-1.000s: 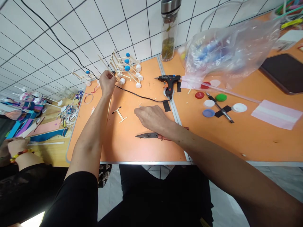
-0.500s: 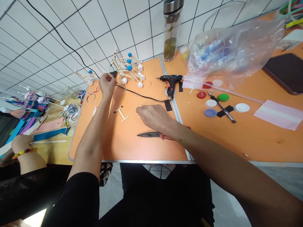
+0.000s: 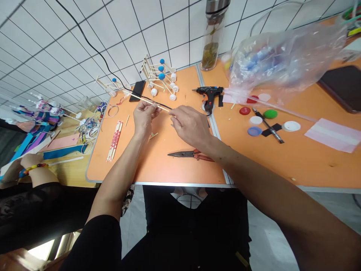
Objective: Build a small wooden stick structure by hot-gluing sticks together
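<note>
My left hand (image 3: 143, 119) pinches a long thin wooden stick (image 3: 135, 97) that slants up to the left over the orange table (image 3: 158, 165). My right hand (image 3: 189, 125) grips the same stick at its right end, fingers curled. Both hands hover above the table's middle. Pliers with red handles (image 3: 191, 154) lie just below my right wrist. A small glued stick piece (image 3: 153, 134) peeks out under my left hand.
A stick-and-cap model (image 3: 160, 79) stands at the back, a black phone (image 3: 137, 90) beside it. A glue gun (image 3: 210, 96), its black cable, bottle caps (image 3: 255, 120), a plastic bag (image 3: 282, 60) and wrapped chopsticks (image 3: 114, 140) lie around. Another person's hand (image 3: 29, 165) works at the left table.
My left hand drew back from the model toward the table's middle with the stick. My right hand lifted off the table and took the stick's other end.
</note>
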Action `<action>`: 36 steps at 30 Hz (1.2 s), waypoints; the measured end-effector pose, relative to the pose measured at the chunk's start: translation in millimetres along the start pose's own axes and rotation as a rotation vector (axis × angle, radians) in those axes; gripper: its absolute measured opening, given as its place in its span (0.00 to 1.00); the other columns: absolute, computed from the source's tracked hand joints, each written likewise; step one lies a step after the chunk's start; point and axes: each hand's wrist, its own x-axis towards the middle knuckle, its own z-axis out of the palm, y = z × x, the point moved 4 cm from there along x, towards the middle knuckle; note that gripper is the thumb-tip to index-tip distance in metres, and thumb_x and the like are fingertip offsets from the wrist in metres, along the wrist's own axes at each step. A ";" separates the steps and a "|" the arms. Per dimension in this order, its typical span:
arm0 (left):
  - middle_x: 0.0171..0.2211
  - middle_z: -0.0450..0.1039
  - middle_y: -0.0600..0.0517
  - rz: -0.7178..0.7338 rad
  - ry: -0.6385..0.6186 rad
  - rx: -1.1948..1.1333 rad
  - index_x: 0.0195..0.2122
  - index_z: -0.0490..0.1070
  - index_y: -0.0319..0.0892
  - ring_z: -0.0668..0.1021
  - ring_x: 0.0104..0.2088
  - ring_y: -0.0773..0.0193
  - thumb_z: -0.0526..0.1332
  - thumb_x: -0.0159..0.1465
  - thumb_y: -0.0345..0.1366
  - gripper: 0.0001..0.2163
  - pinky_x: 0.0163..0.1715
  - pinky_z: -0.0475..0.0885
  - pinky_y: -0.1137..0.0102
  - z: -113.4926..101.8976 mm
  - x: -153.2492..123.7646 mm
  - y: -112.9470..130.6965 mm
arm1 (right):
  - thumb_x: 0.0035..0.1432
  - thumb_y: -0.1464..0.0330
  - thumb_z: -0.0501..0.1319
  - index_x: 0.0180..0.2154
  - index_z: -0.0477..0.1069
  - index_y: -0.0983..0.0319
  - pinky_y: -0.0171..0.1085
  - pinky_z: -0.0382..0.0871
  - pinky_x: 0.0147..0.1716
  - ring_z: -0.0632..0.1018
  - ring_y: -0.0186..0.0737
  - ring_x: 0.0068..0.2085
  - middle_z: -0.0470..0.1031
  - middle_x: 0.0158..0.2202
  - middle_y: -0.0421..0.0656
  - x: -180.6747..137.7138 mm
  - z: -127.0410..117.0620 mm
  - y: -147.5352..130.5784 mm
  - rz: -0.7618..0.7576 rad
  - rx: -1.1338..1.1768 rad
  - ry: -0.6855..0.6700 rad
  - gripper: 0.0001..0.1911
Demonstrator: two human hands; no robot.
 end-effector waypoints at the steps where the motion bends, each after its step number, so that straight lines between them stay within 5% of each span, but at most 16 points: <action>1: 0.33 0.84 0.54 -0.031 -0.021 -0.024 0.36 0.77 0.44 0.88 0.33 0.65 0.80 0.63 0.32 0.11 0.36 0.82 0.73 5.2 -11.0 -3.3 | 0.78 0.72 0.58 0.56 0.82 0.59 0.47 0.73 0.50 0.83 0.54 0.55 0.87 0.53 0.51 0.3 -1.7 0.2 -0.017 0.011 0.057 0.14; 4: 0.31 0.84 0.55 -0.107 -0.048 -0.087 0.37 0.78 0.44 0.87 0.32 0.66 0.82 0.61 0.34 0.13 0.37 0.83 0.73 17.8 -36.9 -9.4 | 0.77 0.70 0.61 0.56 0.80 0.58 0.49 0.76 0.55 0.82 0.55 0.56 0.84 0.55 0.52 1.1 -2.6 2.3 -0.029 0.012 0.113 0.12; 10: 0.30 0.82 0.57 -0.166 -0.032 -0.178 0.36 0.78 0.44 0.85 0.30 0.68 0.83 0.60 0.33 0.14 0.37 0.82 0.72 30.8 -59.8 -13.2 | 0.76 0.70 0.62 0.53 0.79 0.58 0.43 0.73 0.40 0.83 0.51 0.51 0.81 0.54 0.51 -0.5 6.4 9.5 0.054 0.001 0.040 0.09; 21: 0.27 0.78 0.58 -0.181 -0.014 -0.208 0.34 0.78 0.46 0.83 0.30 0.66 0.84 0.59 0.36 0.15 0.40 0.82 0.69 38.1 -67.8 -25.9 | 0.78 0.71 0.56 0.49 0.80 0.60 0.44 0.70 0.43 0.80 0.52 0.51 0.80 0.53 0.54 2.2 5.5 6.7 0.107 -0.026 -0.077 0.13; 36: 0.32 0.80 0.55 -0.225 -0.060 -0.223 0.35 0.76 0.46 0.82 0.29 0.66 0.83 0.62 0.43 0.17 0.34 0.78 0.70 42.5 -78.8 -28.8 | 0.74 0.73 0.56 0.46 0.77 0.60 0.44 0.71 0.46 0.80 0.51 0.49 0.81 0.49 0.53 4.9 6.9 15.4 0.078 -0.015 -0.019 0.10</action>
